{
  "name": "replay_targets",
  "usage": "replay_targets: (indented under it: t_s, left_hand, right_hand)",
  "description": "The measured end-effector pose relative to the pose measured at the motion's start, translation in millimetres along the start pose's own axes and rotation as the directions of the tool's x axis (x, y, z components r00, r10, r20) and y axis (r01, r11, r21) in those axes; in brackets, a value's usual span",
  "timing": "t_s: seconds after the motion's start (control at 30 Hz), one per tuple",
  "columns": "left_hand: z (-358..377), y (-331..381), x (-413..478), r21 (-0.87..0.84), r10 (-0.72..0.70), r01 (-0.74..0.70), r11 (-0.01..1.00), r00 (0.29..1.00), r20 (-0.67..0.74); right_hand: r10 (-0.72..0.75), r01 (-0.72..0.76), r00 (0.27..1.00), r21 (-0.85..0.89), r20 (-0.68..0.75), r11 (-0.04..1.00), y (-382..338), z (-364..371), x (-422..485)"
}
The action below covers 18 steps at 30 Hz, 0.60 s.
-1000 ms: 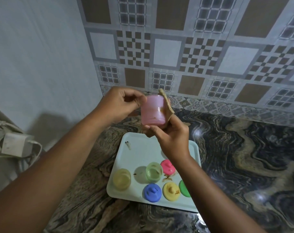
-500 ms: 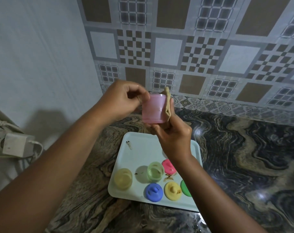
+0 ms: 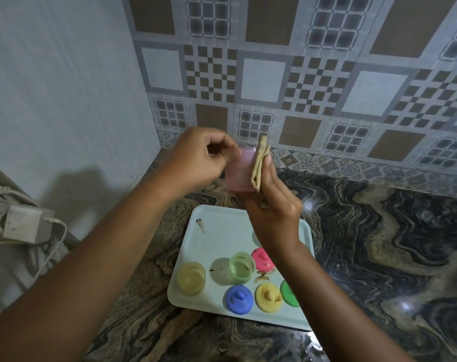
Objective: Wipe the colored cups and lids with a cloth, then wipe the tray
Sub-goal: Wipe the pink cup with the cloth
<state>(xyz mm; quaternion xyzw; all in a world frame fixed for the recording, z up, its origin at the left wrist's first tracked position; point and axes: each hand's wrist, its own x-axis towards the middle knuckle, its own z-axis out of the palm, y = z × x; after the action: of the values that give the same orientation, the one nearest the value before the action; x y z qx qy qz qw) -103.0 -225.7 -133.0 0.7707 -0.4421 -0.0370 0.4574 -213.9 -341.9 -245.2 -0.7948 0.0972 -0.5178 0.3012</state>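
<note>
My left hand (image 3: 201, 158) grips the rim of a pink cup (image 3: 239, 171) held up above the tray. My right hand (image 3: 273, 202) holds a folded beige cloth (image 3: 260, 163) pressed against the cup's right side. Below lies a pale tray (image 3: 222, 231) with brown stains. On it stand a yellow cup (image 3: 191, 277) and a green cup (image 3: 241, 267). Lids lie beside them: pink (image 3: 261, 258), blue (image 3: 239, 299), yellow (image 3: 268, 297) and green (image 3: 287, 293), the green one partly hidden by my right forearm.
The tray sits on a dark marbled counter (image 3: 379, 244) in a corner, with patterned wall tiles behind and a plain wall to the left. A white charger (image 3: 26, 226) with a cable lies at the left edge.
The cup has turned a little in my hands, and the cloth has slid along its right side. Both hands rose slightly.
</note>
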Motion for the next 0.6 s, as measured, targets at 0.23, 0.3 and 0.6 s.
replay_targets:
  t_s: [0.23,0.3,0.6]
  left_hand:
    - [-4,-2,-5,-0.112,-0.018,0.018,0.994,1.0,-0.004]
    - [-9,-4,-5,-0.154,-0.052,0.052,0.987,0.999,0.005]
    - [-2,15,-13,0.0,0.021,-0.021,1.0,0.997,-0.08]
  right_hand:
    - [0.089,-0.086,0.996,0.093,-0.03,0.992,-2,-2,5]
    - [0.124,-0.121,0.992,0.102,-0.023,0.987,-3,-2,7]
    - [0.046,-0.045,0.999,0.102,-0.012,0.994,-8,0,3]
